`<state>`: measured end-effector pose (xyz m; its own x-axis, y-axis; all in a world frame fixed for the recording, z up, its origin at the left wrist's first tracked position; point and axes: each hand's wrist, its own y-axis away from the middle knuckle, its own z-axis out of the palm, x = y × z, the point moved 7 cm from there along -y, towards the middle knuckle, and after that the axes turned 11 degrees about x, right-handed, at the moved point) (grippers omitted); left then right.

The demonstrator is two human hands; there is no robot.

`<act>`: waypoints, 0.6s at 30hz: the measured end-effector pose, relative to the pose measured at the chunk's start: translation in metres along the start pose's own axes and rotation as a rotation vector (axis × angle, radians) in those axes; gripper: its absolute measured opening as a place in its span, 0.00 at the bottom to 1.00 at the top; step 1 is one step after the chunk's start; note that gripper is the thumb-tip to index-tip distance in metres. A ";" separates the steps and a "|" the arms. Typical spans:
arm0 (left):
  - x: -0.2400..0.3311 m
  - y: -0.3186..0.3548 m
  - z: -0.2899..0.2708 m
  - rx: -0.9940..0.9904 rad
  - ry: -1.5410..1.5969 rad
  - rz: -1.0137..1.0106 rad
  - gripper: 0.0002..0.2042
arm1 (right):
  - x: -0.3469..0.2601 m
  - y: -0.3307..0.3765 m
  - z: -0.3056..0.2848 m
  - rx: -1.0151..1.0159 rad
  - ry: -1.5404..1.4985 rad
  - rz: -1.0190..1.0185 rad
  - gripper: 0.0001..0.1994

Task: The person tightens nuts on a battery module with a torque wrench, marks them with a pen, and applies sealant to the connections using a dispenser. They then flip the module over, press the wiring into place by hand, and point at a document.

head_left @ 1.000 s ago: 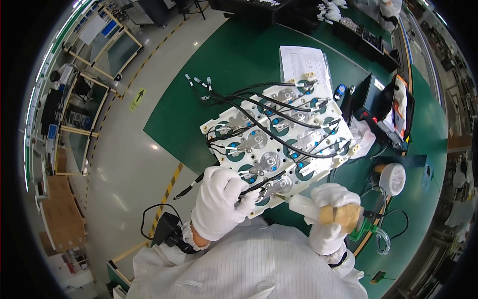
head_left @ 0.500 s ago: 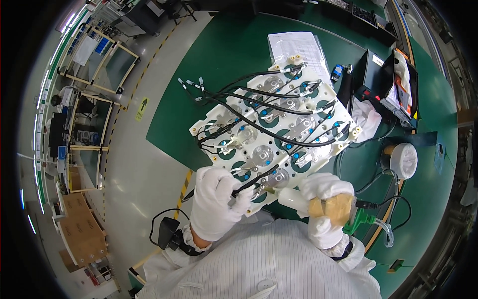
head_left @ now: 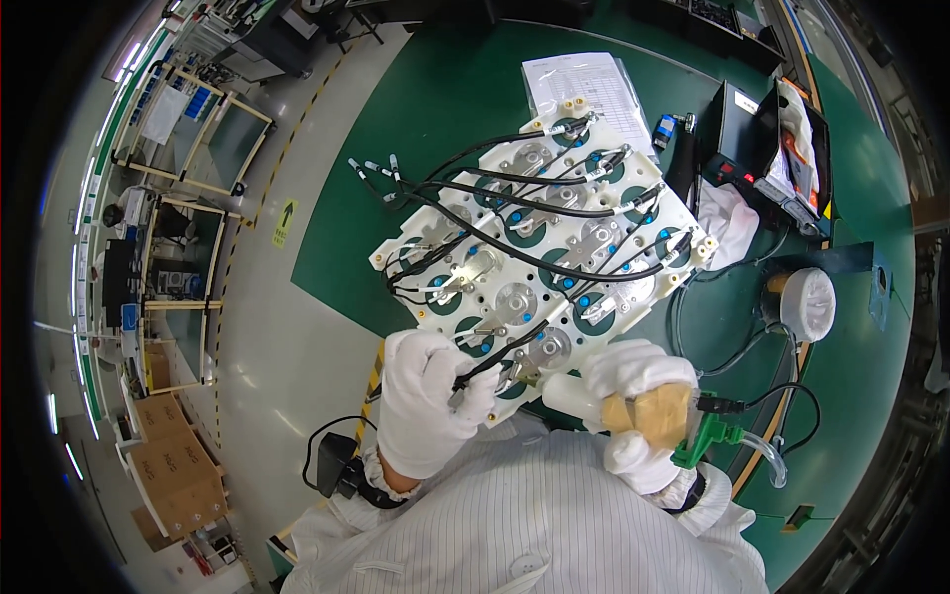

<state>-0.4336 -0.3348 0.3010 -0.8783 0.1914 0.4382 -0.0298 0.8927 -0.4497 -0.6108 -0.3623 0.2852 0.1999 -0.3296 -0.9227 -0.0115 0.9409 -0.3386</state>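
A white perforated plate [head_left: 675,203] lies on the green table, fitted with round clear discs, metal brackets, blue dots and black cables [head_left: 554,275]. At its near left corner my gloved left hand [head_left: 430,404] is closed, with thumb and fingers pinching a thin black cable [head_left: 503,354]. My gloved right hand [head_left: 636,368] wraps round a white-barrelled dispensing syringe [head_left: 658,416] bound with tan tape, a green fitting and clear hose at its rear. Its barrel points left toward the plate's near edge, by a metal bracket; the tip is too small to make out.
Printed sheets [head_left: 594,84] lie beyond the plate. To the right stand a black box [head_left: 730,129], a crumpled white cloth [head_left: 727,226] and a white roll-shaped container [head_left: 807,305], with loose cables between. Loose cable ends [head_left: 376,170] reach out at the left.
The view has shifted slightly, so the plate and table sit a little further left. Both hands keep their grips, with hardly any movement against the plate.
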 end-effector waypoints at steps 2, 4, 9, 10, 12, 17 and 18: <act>-0.001 0.000 0.001 0.006 0.011 -0.003 0.11 | 0.001 -0.001 0.000 0.018 -0.042 0.051 0.27; -0.005 0.001 -0.002 0.044 0.024 -0.011 0.11 | -0.004 -0.004 0.005 0.024 -0.083 0.097 0.28; -0.009 0.002 -0.008 0.123 0.115 0.047 0.12 | -0.015 -0.050 -0.005 0.342 -0.321 0.372 0.33; -0.006 0.001 -0.008 0.135 0.148 0.091 0.12 | -0.023 -0.065 -0.001 0.320 -0.309 0.362 0.33; -0.008 0.003 -0.008 0.151 0.190 0.091 0.11 | -0.031 -0.090 0.020 0.250 -0.318 0.341 0.31; -0.016 0.009 -0.007 0.133 0.249 0.101 0.10 | -0.004 -0.123 0.079 -0.033 -0.058 0.368 0.21; -0.017 0.011 -0.005 0.123 0.258 0.115 0.12 | 0.005 -0.125 0.087 -0.057 0.008 0.398 0.20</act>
<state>-0.4165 -0.3265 0.2928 -0.7293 0.3994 0.5554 -0.0092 0.8061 -0.5918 -0.5226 -0.4748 0.3391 0.1616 0.0590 -0.9851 -0.1414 0.9893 0.0361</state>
